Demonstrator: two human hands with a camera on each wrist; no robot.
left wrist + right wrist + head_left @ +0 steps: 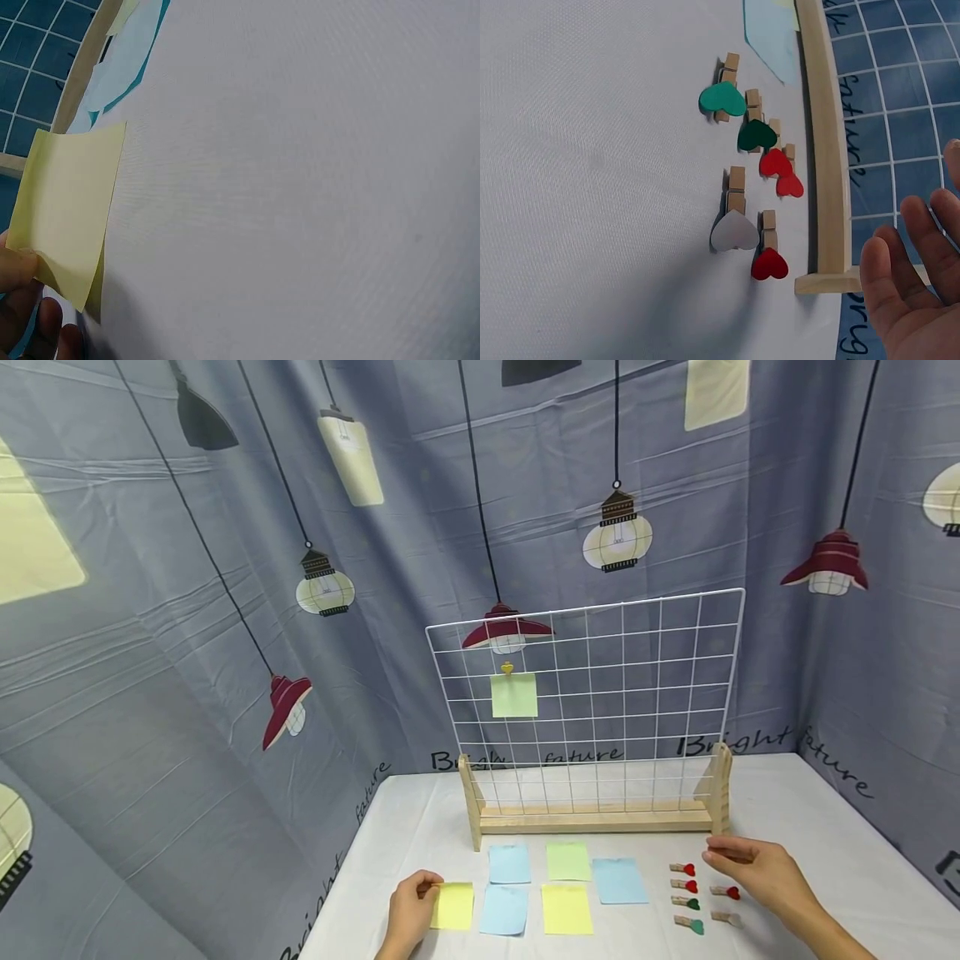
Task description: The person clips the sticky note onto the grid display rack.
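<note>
My left hand [409, 910] pinches the upper left corner of a yellow sticky note [453, 907] between thumb and finger; in the left wrist view the note [71, 202] bends up from the white surface. My right hand [763, 870], empty, hovers past the right end of the wooden base, its fingers [922, 247] loosely bent. Near it lie several small wooden clothespins with heart tops: red [684, 869], dark green [686, 902], teal [689, 925] and whitish [726, 919]. A light green note [513, 696] hangs on the white wire grid [607, 693] from a yellow heart clothespin [507, 667].
The grid stands in a wooden base [596, 821] at the back of the white table [780, 797]. In front lie blue notes [504, 910], a green note [568, 862] and another yellow note [567, 910]. A grey-blue lamp-print curtain [405, 543] surrounds the table.
</note>
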